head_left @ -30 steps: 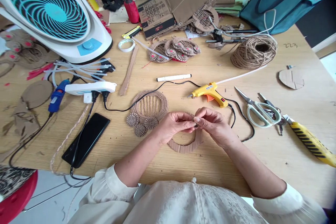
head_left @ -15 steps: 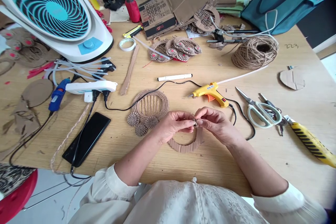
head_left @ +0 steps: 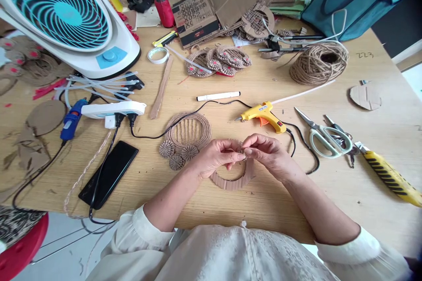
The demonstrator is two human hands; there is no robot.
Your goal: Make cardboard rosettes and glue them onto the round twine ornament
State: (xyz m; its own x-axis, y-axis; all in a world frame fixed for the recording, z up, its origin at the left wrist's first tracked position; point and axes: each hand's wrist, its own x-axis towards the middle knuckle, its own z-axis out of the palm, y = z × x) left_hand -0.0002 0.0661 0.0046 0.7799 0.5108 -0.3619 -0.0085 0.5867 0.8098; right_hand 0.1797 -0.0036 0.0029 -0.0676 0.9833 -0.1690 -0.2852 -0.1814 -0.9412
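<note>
Both hands meet fingertip to fingertip above a cardboard ring (head_left: 232, 183) near the table's front. My left hand (head_left: 221, 156) is closed in a pinch, and so is my right hand (head_left: 265, 154); the small brownish piece between their fingertips is too hidden to name. The ring's upper part is partly covered by the fingers. Left of my left hand lies a twine-wrapped ring (head_left: 205, 129) with thin cords across it and pleated cardboard rosettes (head_left: 177, 162) at its lower left. Beyond my right hand rests a yellow glue gun (head_left: 263, 113), its nozzle pointing left.
Scissors (head_left: 329, 140) and a yellow cutter (head_left: 389, 178) lie right. Behind are a twine ball (head_left: 318, 63), marker (head_left: 218, 96) and finished rings (head_left: 219, 60). A fan (head_left: 85, 57), power strip (head_left: 114, 109), blue glue gun (head_left: 73, 120) and phone (head_left: 108, 174) occupy the left. Black cables cross the table.
The fingertips have shifted slightly left, and the left fingers have changed position a little around the small piece. The whole view has moved slightly; the objects on the table lie as before.
</note>
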